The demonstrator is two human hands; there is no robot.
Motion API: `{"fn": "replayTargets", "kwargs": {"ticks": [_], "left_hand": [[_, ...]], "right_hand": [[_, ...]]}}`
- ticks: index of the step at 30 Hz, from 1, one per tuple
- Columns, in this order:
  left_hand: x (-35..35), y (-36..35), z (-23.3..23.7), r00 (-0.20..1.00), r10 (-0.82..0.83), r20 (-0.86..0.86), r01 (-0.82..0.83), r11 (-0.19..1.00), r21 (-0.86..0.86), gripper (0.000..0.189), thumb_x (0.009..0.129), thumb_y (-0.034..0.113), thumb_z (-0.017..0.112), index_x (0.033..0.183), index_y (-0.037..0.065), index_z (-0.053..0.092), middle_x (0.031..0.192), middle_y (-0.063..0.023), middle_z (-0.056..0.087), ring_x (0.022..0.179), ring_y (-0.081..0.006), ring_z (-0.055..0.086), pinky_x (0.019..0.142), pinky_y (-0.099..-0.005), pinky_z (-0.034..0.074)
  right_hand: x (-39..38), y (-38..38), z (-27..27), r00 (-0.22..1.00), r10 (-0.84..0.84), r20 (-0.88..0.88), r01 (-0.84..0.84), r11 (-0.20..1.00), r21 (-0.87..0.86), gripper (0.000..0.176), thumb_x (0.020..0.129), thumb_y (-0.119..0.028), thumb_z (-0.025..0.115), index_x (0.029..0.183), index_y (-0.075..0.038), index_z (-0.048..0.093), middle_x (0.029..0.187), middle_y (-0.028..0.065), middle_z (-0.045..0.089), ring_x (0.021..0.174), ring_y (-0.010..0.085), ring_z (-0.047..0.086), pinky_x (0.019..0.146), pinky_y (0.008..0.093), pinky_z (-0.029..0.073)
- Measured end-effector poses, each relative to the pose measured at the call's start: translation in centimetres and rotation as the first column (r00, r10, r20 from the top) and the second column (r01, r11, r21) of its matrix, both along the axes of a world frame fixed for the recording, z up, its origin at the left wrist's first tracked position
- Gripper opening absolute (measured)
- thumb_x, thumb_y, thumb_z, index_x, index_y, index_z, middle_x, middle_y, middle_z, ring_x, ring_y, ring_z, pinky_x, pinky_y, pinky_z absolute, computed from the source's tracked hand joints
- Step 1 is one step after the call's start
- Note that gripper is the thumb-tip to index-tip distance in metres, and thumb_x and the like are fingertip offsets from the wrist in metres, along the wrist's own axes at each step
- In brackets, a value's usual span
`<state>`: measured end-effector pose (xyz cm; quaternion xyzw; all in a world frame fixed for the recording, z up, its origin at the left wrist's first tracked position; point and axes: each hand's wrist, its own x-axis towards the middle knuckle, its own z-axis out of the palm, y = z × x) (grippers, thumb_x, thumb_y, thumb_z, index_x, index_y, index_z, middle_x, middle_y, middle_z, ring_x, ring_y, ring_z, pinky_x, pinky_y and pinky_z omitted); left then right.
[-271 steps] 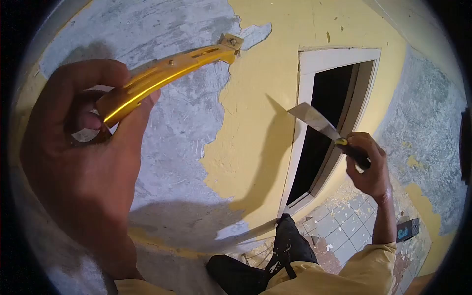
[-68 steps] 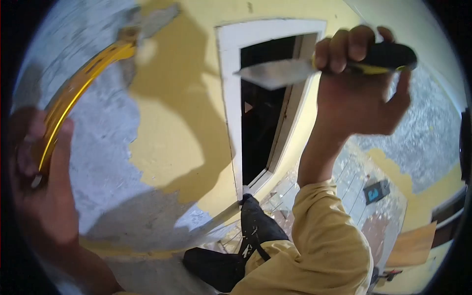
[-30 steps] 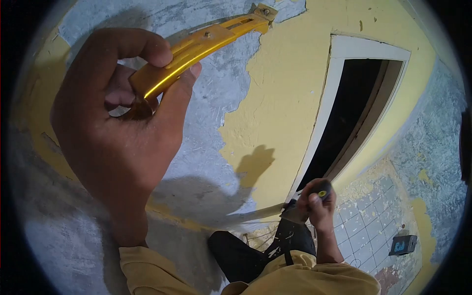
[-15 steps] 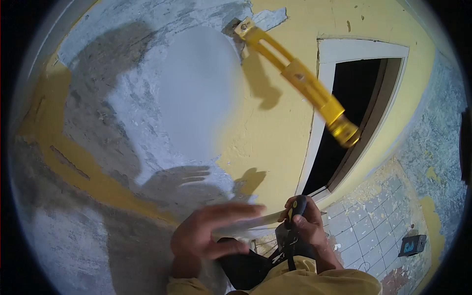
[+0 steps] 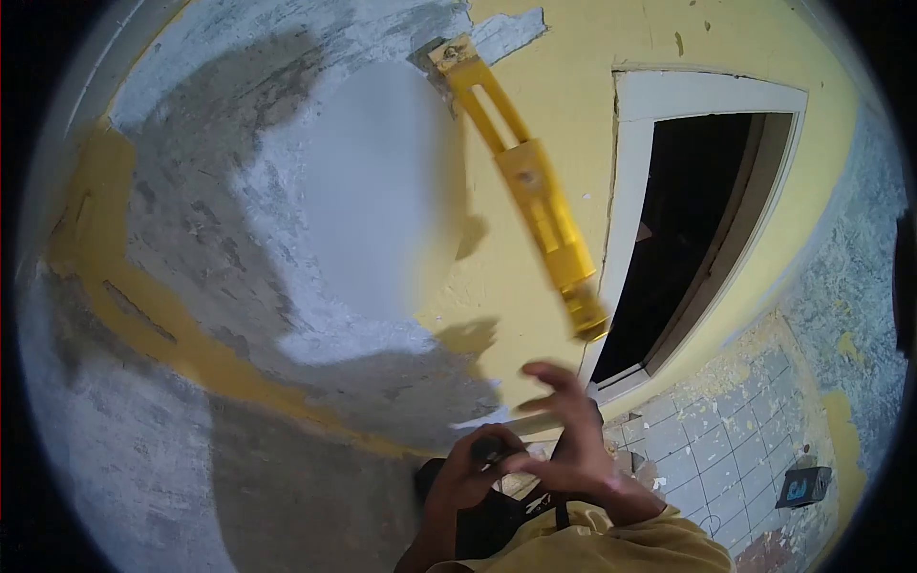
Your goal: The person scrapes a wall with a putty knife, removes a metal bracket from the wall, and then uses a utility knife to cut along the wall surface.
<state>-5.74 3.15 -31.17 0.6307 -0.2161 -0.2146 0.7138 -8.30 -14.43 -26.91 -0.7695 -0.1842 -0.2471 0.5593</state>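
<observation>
The yellow scraper [image 5: 535,186] hangs free on the wall, well above both hands. Its head is caught at the ragged edge where the yellow paint [image 5: 564,57] meets the bare grey plaster [image 5: 191,248]. Its grip end dangles above the right hand's fingertips, close to the white door frame [image 5: 626,210]. Neither hand touches it.

The right hand [image 5: 573,449] is released, fingers spread, and lies partly over the left hand [image 5: 463,477]. The left hand is clenched on a dark handle [image 5: 487,446]; what that handle belongs to is hidden. Left of the hands the wall runs on as unobstructed plaster. To their right the frame and the dark doorway [image 5: 697,229] close in. Below them the person's dark trouser leg [image 5: 478,525] and yellow sleeve [image 5: 630,544] crowd the space.

Half a second earlier the scraper slanted further towards the doorway; it now hangs steeper. Then the left hand was open and blurred beside the right, which held the dark handle. A second ago the left hand gripped the scraper up at the wall.

The plaster is scratched and patchy, with a bright round patch of light [image 5: 373,191] above and left of the hands. A band of leftover yellow [image 5: 143,306] runs down towards them. Right of the hands lies a tiled floor [image 5: 726,449] strewn with paint flakes, with a small dark box [image 5: 802,485] farther right.
</observation>
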Motion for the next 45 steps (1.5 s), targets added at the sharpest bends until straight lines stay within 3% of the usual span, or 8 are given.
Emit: {"fn": "replayTargets", "kwargs": {"ticks": [7,11,14,18,22,27,42,45], "left_hand": [[3.0,2.8,1.7,0.985,0.170,-0.027,-0.163,0.871,-0.463,0.020,0.083,0.021,0.058,0.075,0.009,0.044,0.066,-0.0025,0.046,0.059,-0.0141,0.043,0.061,-0.0311,0.037],[4.3,2.4,5.6,0.951,0.303,0.064,-0.199,0.757,-0.622,0.029,0.085,0.030,0.054,0.069,0.010,0.040,0.055,-0.0001,0.036,0.052,-0.0133,0.033,0.054,-0.0291,0.028],[5.1,2.0,8.3,0.912,0.378,0.160,-0.189,0.733,-0.654,0.035,0.090,0.035,0.047,0.066,0.012,0.037,0.052,0.0010,0.033,0.047,-0.0117,0.030,0.051,-0.0288,0.027],[5.6,2.6,12.7,0.857,0.330,0.397,0.025,0.742,-0.670,0.035,0.095,0.034,0.037,0.065,0.015,0.034,0.051,0.0027,0.033,0.045,-0.0089,0.026,0.048,-0.0263,0.027],[5.4,1.8,19.2,0.762,0.343,0.548,0.198,0.683,-0.703,0.031,0.095,0.027,0.037,0.067,0.013,0.036,0.052,0.0018,0.030,0.047,-0.0091,0.027,0.046,-0.0263,0.028],[6.3,2.5,25.2,0.617,0.342,0.708,0.369,0.669,-0.645,0.033,0.090,0.024,0.043,0.060,0.014,0.033,0.049,0.0016,0.031,0.043,-0.0098,0.027,0.044,-0.0239,0.027],[9.0,2.1,29.2,0.452,0.746,0.489,0.150,0.477,-0.866,0.033,0.083,0.013,0.039,0.052,0.018,0.027,0.043,0.0038,0.026,0.036,-0.0061,0.024,0.039,-0.0231,0.028],[10.0,0.1,28.5,0.493,0.554,0.670,0.213,0.670,-0.711,0.032,0.084,0.014,0.037,0.053,0.019,0.031,0.044,0.0041,0.027,0.037,-0.0066,0.026,0.039,-0.0213,0.029]], "right_hand": [[3.0,-3.7,12.4,0.497,-0.582,0.644,0.726,0.685,0.058,0.090,0.066,-0.053,0.071,0.123,0.006,0.035,0.117,0.0183,0.043,0.111,0.0297,0.043,0.094,0.0413,0.032],[3.7,1.4,16.4,0.772,-0.437,0.462,0.607,0.722,-0.332,0.089,0.063,-0.040,0.077,0.126,0.004,0.032,0.114,0.0194,0.044,0.097,0.0308,0.054,0.080,0.0404,0.045],[6.1,0.6,16.4,0.607,-0.634,0.478,0.793,0.456,-0.403,0.069,0.071,-0.014,0.070,0.126,0.003,0.032,0.107,0.0212,0.046,0.064,0.0257,0.063,0.042,0.0287,0.052],[6.5,-4.4,17.4,0.673,-0.568,0.473,0.738,0.475,-0.480,0.016,0.084,-0.016,0.057,0.087,-0.001,0.051,0.072,0.0130,0.059,0.065,0.0259,0.062,0.052,0.0371,0.044],[7.1,-8.0,19.2,0.310,-0.532,0.788,0.940,0.046,-0.339,0.014,0.080,-0.014,0.061,0.091,-0.007,0.055,0.075,0.0107,0.062,0.066,0.0280,0.063,0.057,0.0343,0.050],[8.2,-11.5,21.9,0.295,-0.187,0.937,0.954,0.115,-0.278,0.024,0.070,-0.008,0.067,0.091,-0.007,0.057,0.075,0.0096,0.062,0.062,0.0252,0.062,0.054,0.0326,0.051],[8.6,-8.2,21.3,0.145,-0.396,0.907,0.982,-0.051,-0.180,0.021,0.077,-0.021,0.062,0.068,-0.006,0.050,0.047,0.0009,0.046,0.030,0.0177,0.041,0.031,0.0276,0.038],[8.5,-10.5,20.8,0.330,-0.330,0.884,0.942,0.167,-0.290,0.023,0.069,-0.005,0.064,0.091,-0.006,0.057,0.072,0.0093,0.060,0.060,0.0249,0.061,0.053,0.0331,0.050]]}}
